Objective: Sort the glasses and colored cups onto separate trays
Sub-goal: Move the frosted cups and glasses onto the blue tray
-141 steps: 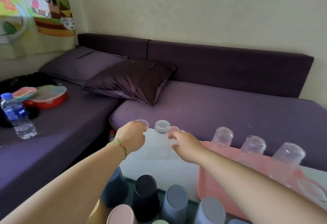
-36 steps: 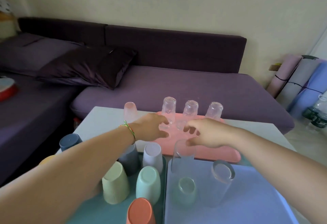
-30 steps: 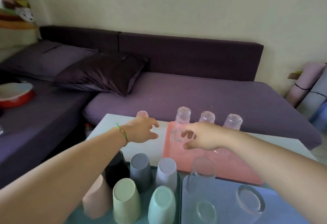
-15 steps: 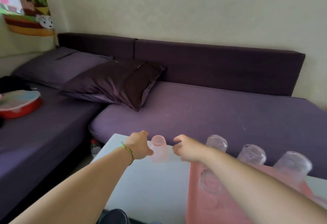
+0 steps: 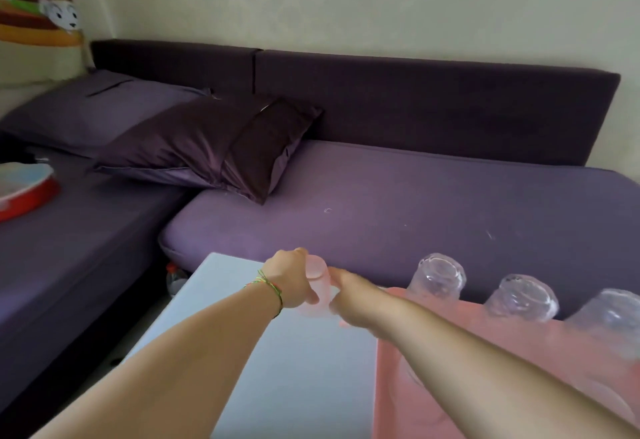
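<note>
An upturned pink translucent cup (image 5: pixel 318 286) stands near the far edge of the white table (image 5: pixel 277 369). My left hand (image 5: pixel 289 277) wraps round its left side, and my right hand (image 5: pixel 349 294) grips its right side. To the right lies the pink tray (image 5: pixel 391 386), with three clear glasses along its far edge, mouths down: one (image 5: pixel 437 277), another (image 5: pixel 521 298) and a third (image 5: pixel 609 320) at the frame's right. The colored cups and the other trays are out of view.
A purple sofa (image 5: pixel 398 216) with a dark cushion (image 5: pixel 214 151) runs behind the table. A red bowl (image 5: pixel 24 189) sits on the left sofa seat. A bottle (image 5: pixel 175 277) stands on the floor by the table's far left corner.
Both hands have closed in on the pink cup from either side and now hold it. The view has shifted slightly; the cup stays at the table's far edge.
</note>
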